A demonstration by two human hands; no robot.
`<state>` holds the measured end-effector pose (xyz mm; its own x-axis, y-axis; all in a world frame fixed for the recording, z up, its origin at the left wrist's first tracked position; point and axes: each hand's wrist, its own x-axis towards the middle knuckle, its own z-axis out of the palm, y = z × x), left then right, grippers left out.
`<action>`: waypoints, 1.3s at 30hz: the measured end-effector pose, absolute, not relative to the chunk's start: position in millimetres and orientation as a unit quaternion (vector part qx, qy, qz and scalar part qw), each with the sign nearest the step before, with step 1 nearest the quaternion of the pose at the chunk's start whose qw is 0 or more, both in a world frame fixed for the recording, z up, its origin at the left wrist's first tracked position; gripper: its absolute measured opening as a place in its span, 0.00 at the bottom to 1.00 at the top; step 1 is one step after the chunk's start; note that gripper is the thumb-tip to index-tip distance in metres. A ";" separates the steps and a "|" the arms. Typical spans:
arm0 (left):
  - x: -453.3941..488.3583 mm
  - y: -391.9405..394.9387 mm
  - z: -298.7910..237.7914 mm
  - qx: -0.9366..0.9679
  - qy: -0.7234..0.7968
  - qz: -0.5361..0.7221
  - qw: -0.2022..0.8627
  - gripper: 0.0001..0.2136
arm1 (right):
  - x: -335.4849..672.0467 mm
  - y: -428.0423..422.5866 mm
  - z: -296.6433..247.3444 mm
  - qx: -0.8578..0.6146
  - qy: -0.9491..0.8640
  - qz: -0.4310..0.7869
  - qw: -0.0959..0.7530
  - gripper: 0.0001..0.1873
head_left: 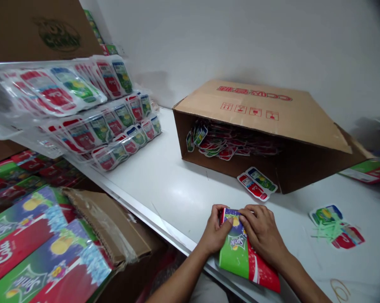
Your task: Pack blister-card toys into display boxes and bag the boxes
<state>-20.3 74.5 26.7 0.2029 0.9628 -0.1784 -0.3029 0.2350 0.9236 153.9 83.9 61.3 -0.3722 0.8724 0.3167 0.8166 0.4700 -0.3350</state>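
Observation:
A green, purple and red printed carton (235, 261) with a Sprite logo lies at the table's front edge, between my hands. My left hand (216, 233) grips its upper left edge, thumb on the printed face and fingers behind. My right hand (265, 233) is closed over the upper right edge, fingers bent around it and thumb on the front. Just beyond my hands lies a red and green bottle-shaped candy packet (257, 184). To the right, another packet (347, 235) has a small pile of pale green sticks (328, 229) on it.
A cardboard box (253, 101) lies on its side with its mouth towards me, many packets inside. At left, clear trays (16, 132) of packets are stacked beside the wall. An open carton (101, 219) of printed boxes stands below the table edge. Rubber bands (339, 290) lie front right.

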 end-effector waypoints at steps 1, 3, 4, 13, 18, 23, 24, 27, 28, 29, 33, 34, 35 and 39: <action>-20.3 76.2 27.5 0.393 0.423 0.473 0.665 0.17 | 153.8 84.2 62.0 -0.507 -0.829 0.058 0.231 0.11; -20.3 79.6 29.1 0.396 0.432 0.473 0.658 0.16 | 153.3 84.4 63.4 -0.500 -0.832 0.058 0.233 0.11; -20.3 81.0 29.8 0.399 0.433 0.474 0.654 0.16 | 153.0 84.3 64.2 -0.498 -0.834 0.059 0.231 0.11; -20.6 85.4 32.0 0.384 0.427 0.438 0.692 0.18 | 151.1 90.2 71.1 -0.467 -0.856 0.082 0.205 0.11; -20.6 87.4 32.6 0.365 0.422 0.432 0.708 0.17 | 157.9 86.9 65.0 -0.475 -0.841 0.085 0.244 0.12; -20.0 89.3 33.7 0.335 0.422 0.412 0.734 0.19 | 171.5 72.2 52.3 -0.594 -0.740 0.060 0.310 0.09; -19.8 89.6 34.6 0.334 0.425 0.410 0.735 0.19 | 172.8 70.1 51.3 -0.602 -0.731 0.061 0.315 0.09; -19.5 90.2 38.2 0.329 0.432 0.407 0.734 0.20 | 172.6 67.7 51.9 -0.593 -0.730 0.077 0.331 0.09; -19.5 90.3 39.5 0.328 0.434 0.406 0.735 0.20 | 171.9 67.8 52.8 -0.589 -0.731 0.082 0.334 0.09; -19.6 90.4 40.5 0.326 0.434 0.405 0.735 0.20 | 171.1 68.3 53.6 -0.589 -0.730 0.087 0.334 0.09; -19.3 93.1 40.4 0.323 0.437 0.403 0.736 0.19 | 169.5 72.3 53.4 -0.626 -0.697 0.117 0.329 0.09; -18.6 94.8 39.3 0.322 0.442 0.404 0.733 0.19 | 169.4 74.0 52.1 -0.641 -0.678 0.129 0.335 0.09; -17.7 96.8 38.1 0.322 0.450 0.406 0.728 0.18 | 169.5 76.2 50.3 -0.653 -0.659 0.145 0.344 0.09; -14.6 104.4 35.2 0.332 0.487 0.408 0.697 0.17 | 172.1 85.3 39.6 -0.650 -0.604 0.266 0.377 0.16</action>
